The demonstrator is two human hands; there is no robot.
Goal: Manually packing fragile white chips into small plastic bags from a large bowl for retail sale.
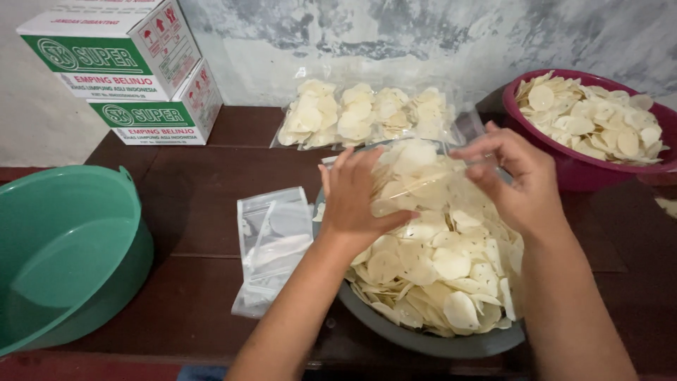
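Observation:
A grey basin [423, 341] heaped with pale round chips [451, 264] stands in front of me. Over it, my left hand [355, 197] and my right hand [518, 176] hold a clear plastic bag [423, 173] partly filled with chips, one hand on each side of it. The left fingers wrap its left edge; the right fingers pinch its upper right edge.
A stack of flat clear bags [273, 243] lies left of the basin. Filled chip bags [367, 116] lie at the back. A maroon basin [564, 169] of chips sits right, a green basin [67, 247] left, two cardboard boxes [134, 67] at the back left, all on a dark wooden table [190, 183].

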